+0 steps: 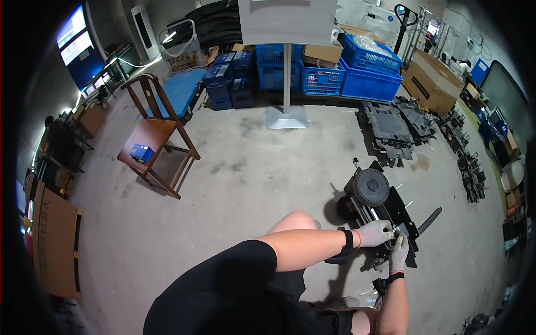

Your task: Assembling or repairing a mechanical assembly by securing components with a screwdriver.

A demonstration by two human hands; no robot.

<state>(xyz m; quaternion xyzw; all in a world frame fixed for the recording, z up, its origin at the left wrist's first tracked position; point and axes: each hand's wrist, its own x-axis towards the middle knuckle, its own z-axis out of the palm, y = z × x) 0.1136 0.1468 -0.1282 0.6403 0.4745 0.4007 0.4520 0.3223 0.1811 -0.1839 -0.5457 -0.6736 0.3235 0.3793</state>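
So the main thing here is a black wheeled assembly (397,211) sitting on the concrete floor (245,190), over to the person's right, with a chunky dark grey wheel (371,187) facing up and a few thin metal rods poking out the side. Both hands are at its near end, in pale work gloves with a dark band on each wrist. The left hand (375,233) comes in from the left, fingers curled in around a small metal fitting (396,229). The right hand (399,254) reaches up from below, fingertips bunched at about the same spot, nearly meeting the left. Too tiny to tell if either one's really pinching it, tbh.

Further up the floor there's a pile of flat dark chassis parts (388,125), with a blue plastic bin (371,82) behind it. Off to the left, a wooden chair (153,133) has a small blue box (142,153) on its seat.
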